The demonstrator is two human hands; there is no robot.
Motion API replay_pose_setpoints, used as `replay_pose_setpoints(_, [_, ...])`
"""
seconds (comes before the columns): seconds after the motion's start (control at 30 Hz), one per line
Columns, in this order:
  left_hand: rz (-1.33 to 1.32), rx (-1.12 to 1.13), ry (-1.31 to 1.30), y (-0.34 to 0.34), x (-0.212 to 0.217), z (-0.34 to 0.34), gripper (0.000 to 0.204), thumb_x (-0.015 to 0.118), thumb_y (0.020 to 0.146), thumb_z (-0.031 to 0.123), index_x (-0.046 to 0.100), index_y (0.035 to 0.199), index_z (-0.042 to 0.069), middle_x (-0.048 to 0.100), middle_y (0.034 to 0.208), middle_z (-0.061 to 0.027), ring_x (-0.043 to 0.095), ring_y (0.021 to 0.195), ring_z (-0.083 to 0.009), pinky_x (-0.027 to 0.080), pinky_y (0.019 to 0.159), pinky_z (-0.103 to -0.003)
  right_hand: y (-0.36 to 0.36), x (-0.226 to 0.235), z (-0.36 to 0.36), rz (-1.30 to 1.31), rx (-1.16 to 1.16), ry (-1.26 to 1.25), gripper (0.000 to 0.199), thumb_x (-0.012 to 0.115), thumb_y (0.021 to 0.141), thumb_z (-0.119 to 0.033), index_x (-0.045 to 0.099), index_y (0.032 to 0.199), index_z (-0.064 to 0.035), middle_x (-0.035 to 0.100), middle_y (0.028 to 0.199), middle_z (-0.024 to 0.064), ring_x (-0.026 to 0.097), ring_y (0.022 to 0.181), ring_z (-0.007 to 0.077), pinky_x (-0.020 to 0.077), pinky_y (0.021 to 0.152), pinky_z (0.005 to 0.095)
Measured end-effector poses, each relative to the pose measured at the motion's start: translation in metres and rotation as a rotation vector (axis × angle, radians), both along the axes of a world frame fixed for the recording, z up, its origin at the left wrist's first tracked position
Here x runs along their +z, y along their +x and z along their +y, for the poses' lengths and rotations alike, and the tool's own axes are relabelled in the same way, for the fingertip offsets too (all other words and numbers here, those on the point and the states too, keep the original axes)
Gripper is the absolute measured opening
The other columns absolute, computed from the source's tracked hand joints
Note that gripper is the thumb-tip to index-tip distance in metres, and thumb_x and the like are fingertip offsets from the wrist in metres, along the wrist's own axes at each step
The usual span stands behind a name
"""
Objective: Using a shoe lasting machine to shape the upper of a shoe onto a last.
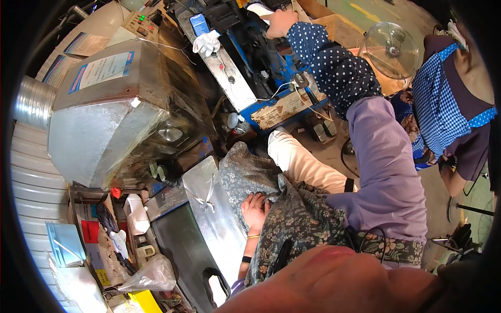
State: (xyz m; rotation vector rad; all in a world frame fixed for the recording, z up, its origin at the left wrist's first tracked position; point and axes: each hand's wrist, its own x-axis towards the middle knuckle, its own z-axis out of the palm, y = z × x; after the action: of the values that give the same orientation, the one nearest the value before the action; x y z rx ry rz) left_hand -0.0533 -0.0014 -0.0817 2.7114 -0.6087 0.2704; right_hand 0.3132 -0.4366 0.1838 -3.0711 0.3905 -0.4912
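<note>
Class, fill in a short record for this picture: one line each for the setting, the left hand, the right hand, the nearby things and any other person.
Setting: cluttered workshop around a blue machine
Left hand: rests flat on floral cloth over the lap
Right hand: reaches far forward and touches the top of the machine
Nearby things: metal hood, white glove, fan
Other person: blue checked apron, at the right

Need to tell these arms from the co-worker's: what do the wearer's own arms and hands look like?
Both hands are bare, no gloves. The left hand has a thin gold bangle at the wrist and a black band above it. The right hand comes out of a navy white-dotted oversleeve, worn over a lilac long sleeve.
</note>
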Motion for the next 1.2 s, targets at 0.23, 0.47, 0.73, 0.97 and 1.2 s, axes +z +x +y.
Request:
replay_pose_setpoints(0.23, [0.032,0.016,-0.003,0.001,0.006,0.000,0.021,0.068,0.082,0.026,0.074,0.098,0.013,0.069,0.114,-0.0024,0.055,0.119,-0.0278,0.037,0.103,-0.044,-0.023,-0.034,0.011,-0.163,0.065,0.105,0.072,0.063,0.080,-0.056,0.043,0.146,-0.0368,0.049,0.129,0.0211,0.057,0.105,0.0433,0.0490,0.093,0.0485])
replay_pose_setpoints(0.47, [-0.001,0.039,0.024,0.005,0.005,-0.007,0.021,0.069,0.081,0.027,0.073,0.097,0.013,0.069,0.113,-0.0012,0.056,0.118,-0.0274,0.038,0.102,-0.043,-0.016,-0.032,0.010,-0.207,0.085,0.218,0.069,0.066,0.079,-0.052,0.047,0.143,-0.0349,0.049,0.132,0.0195,0.051,0.117,0.0436,0.0438,0.099,0.0503])
replay_pose_setpoints(0.73, [-0.002,0.057,0.088,0.011,0.003,-0.014,0.019,0.069,0.082,0.028,0.074,0.094,0.014,0.069,0.109,0.0001,0.057,0.116,-0.0255,0.038,0.100,-0.042,0.022,-0.019,0.006,-0.129,0.030,0.282,0.068,0.064,0.078,-0.053,0.049,0.143,-0.0364,0.048,0.136,0.0167,0.050,0.122,0.0395,0.0430,0.102,0.0487])
replay_pose_setpoints(0.97, [-0.012,0.021,0.159,0.011,-0.003,-0.006,0.019,0.073,0.080,0.031,0.074,0.095,0.018,0.069,0.111,0.0036,0.056,0.116,-0.0224,0.038,0.100,-0.041,0.068,-0.006,-0.006,-0.133,0.001,0.324,0.072,0.064,0.077,-0.056,0.046,0.144,-0.0381,0.049,0.137,0.0173,0.051,0.123,0.0387,0.0455,0.101,0.0466])
replay_pose_setpoints(1.2, [-0.018,0.019,0.191,0.014,-0.018,0.003,0.021,0.073,0.080,0.033,0.073,0.097,0.021,0.067,0.112,0.0091,0.057,0.115,-0.0200,0.039,0.096,-0.041,0.072,0.008,0.000,-0.095,-0.001,0.293,0.074,0.064,0.076,-0.057,0.044,0.146,-0.0384,0.049,0.139,0.0164,0.052,0.124,0.0390,0.0455,0.102,0.0483])
